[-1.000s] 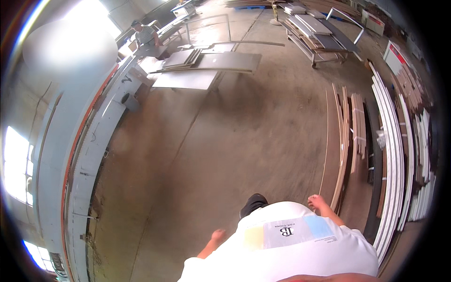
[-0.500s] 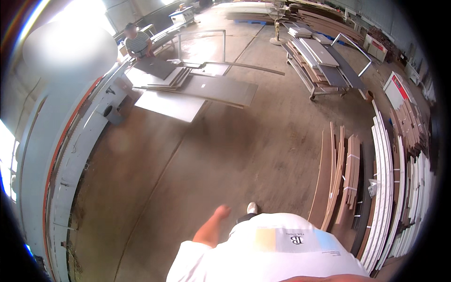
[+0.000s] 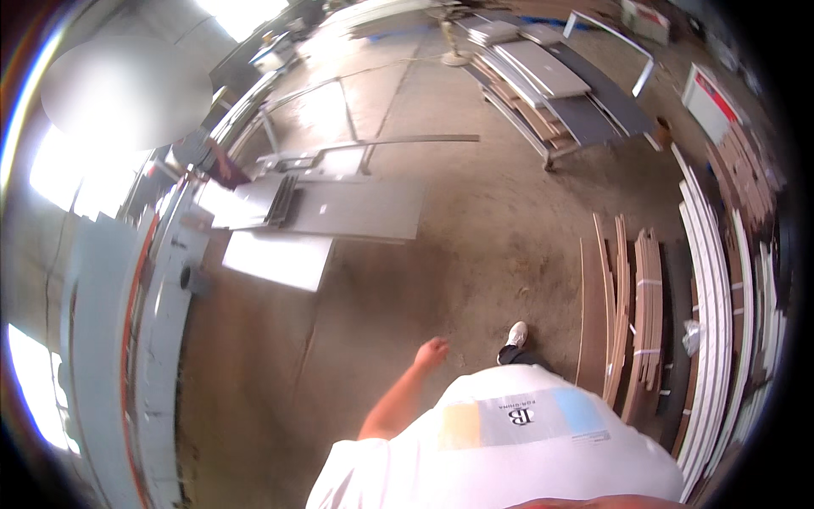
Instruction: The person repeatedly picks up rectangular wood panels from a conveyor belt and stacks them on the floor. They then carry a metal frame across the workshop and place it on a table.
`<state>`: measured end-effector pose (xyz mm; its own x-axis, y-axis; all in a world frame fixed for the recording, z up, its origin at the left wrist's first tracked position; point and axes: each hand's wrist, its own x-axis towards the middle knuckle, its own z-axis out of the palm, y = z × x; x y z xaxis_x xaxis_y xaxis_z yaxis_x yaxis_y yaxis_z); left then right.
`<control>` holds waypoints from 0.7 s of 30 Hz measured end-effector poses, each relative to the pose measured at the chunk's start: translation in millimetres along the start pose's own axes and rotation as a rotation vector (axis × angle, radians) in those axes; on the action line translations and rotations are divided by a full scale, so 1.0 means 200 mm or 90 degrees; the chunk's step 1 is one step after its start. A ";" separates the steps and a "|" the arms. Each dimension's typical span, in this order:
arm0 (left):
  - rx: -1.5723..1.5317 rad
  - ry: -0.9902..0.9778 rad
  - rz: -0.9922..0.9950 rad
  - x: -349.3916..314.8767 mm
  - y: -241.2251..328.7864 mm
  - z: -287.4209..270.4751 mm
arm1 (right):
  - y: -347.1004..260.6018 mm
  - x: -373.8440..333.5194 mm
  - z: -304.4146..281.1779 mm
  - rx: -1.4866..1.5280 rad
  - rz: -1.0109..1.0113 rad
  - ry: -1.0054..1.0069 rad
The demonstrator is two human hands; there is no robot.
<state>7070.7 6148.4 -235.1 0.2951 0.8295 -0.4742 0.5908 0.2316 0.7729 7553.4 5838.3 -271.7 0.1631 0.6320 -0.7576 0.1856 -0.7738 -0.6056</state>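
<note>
My left hand (image 3: 433, 351) hangs over the bare concrete floor, in front of my white shirt. Its fingers are curled into a loose fist, and I see nothing held in it. The hand touches nothing. My shoe (image 3: 518, 332), white, is on the floor to the right of it. My right hand is out of view. Ahead and to the left, flat grey panels (image 3: 365, 204) lie in a low stack, with a white panel (image 3: 280, 259) at the near edge, well beyond my hand's reach.
Bundled brown strips (image 3: 649, 305) and long white strips (image 3: 712, 322) lie along the right. A wheeled cart (image 3: 549, 157) carries stacked boards farther off. A long pale machine (image 3: 161, 365) runs down the left side. Another person (image 3: 203, 157) stands by the panels.
My view has shifted forward and turned, so the panel stack sits lower and farther left. My left arm has swung forward, and my shoe shows farther ahead. The other person's upper body is now mostly hidden.
</note>
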 end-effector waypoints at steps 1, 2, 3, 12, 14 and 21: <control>0.000 -0.019 -0.083 -0.06 0.02 0.03 | 0.02 0.08 -0.08 -0.035 -0.004 -0.007; 0.087 -0.078 -0.139 -0.11 -0.01 0.03 | 0.00 0.18 -0.17 -0.106 -0.029 -0.026; 0.182 -0.148 -0.177 -0.14 -0.01 0.03 | -0.02 0.29 -0.27 -0.219 -0.096 -0.053; -0.006 -0.047 -0.358 -0.02 0.13 0.09 | -1.44 1.18 -1.15 0.216 -0.036 0.086; -0.042 -0.040 -0.359 0.14 0.24 0.10 | -1.75 1.33 -1.19 0.208 -0.059 0.099; -0.062 -0.075 -0.310 1.30 0.62 -0.17 | -2.06 1.66 -1.24 -0.046 -0.099 -0.027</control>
<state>7195.4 6409.7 -247.2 0.0884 0.5519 -0.8292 0.6103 0.6279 0.4830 7771.1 6377.5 -212.5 0.0865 0.7408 -0.6661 0.2747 -0.6604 -0.6988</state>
